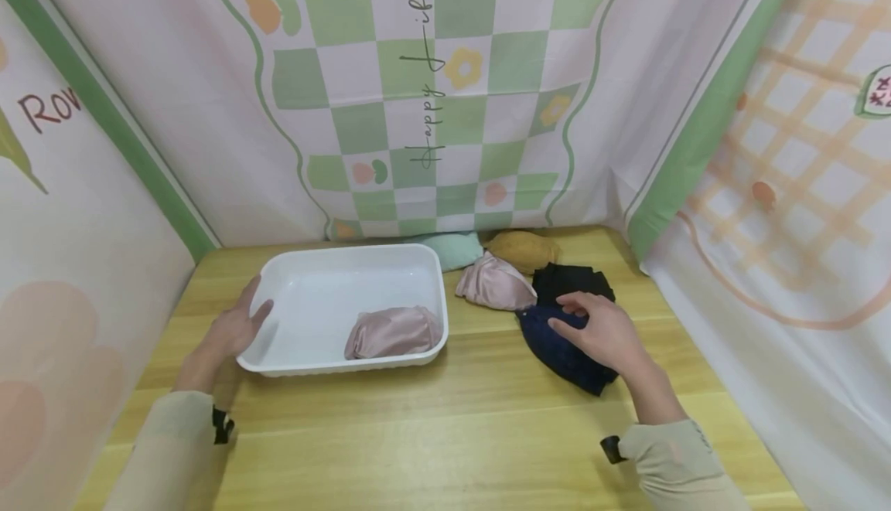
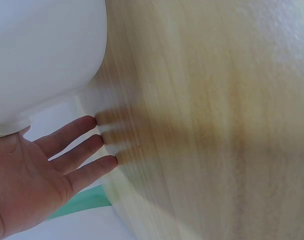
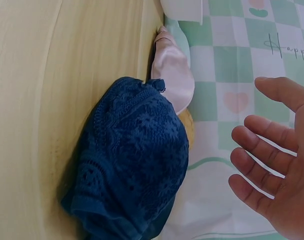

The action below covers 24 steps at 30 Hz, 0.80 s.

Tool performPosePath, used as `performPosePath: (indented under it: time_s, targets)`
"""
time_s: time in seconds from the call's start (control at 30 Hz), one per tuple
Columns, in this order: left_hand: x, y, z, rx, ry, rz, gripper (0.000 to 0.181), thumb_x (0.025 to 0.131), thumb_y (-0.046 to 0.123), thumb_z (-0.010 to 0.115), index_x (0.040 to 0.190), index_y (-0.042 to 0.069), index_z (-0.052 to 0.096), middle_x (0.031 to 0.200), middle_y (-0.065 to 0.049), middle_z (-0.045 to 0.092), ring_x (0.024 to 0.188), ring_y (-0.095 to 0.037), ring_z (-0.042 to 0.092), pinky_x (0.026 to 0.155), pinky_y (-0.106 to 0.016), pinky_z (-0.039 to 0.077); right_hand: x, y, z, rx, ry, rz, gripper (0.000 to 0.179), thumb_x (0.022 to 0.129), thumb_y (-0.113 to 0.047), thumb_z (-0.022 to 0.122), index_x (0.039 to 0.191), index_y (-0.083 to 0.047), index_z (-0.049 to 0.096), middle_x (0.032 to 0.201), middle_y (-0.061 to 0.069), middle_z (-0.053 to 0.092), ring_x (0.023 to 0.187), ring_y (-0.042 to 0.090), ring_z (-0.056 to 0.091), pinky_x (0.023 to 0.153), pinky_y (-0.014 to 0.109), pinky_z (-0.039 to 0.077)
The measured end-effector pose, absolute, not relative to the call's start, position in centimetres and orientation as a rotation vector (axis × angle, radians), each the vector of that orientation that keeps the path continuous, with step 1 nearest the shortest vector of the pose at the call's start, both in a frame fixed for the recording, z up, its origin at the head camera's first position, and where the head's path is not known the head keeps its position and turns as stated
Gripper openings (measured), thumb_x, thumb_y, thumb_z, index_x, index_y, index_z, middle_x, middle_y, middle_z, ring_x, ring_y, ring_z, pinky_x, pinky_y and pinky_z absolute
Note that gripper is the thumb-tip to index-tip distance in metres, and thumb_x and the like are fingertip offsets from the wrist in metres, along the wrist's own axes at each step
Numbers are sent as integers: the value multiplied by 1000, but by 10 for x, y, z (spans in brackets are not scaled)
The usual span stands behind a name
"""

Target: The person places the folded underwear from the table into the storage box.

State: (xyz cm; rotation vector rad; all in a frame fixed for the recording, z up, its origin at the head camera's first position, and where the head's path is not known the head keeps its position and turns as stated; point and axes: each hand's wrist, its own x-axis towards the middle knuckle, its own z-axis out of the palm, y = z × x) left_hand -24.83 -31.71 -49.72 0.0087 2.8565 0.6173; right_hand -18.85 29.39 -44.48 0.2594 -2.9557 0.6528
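A white tray (image 1: 306, 358) stands left of the middle of the table, with a folded pink satin bra (image 1: 395, 333) in its near right corner. My left hand (image 1: 233, 331) holds the tray's left rim, thumb over the inner side; outside the wall, several straight fingers (image 2: 74, 148) point down toward the tabletop. A folded navy lace bra (image 3: 137, 150) lies at the right. Over it hovers my right hand (image 1: 600, 331), fingers loosely bent and spread apart, nothing in them. The right wrist view has that hand beside the navy bra with a gap between.
Beyond the navy bra lie a black folded garment (image 1: 571, 281), another pink satin piece (image 1: 496, 283), a mustard one (image 1: 522, 250) and a mint one (image 1: 452, 250). Printed curtains (image 1: 459, 109) hang behind and at both sides of the wooden table (image 1: 390, 449).
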Motion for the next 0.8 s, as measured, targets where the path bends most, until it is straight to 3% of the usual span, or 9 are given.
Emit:
performPosePath:
  time_s: [0.8]
  targets:
    - [-245,-317,-496,39,2881,623,77,105,60,12,159,12,-14,150,-44,26,125,-70,37,102,-77,34,-182,324,-461,186,-3017,554,57,90,-49,70,124,-3,67,112,18,73,106,41,64,87,58,51]
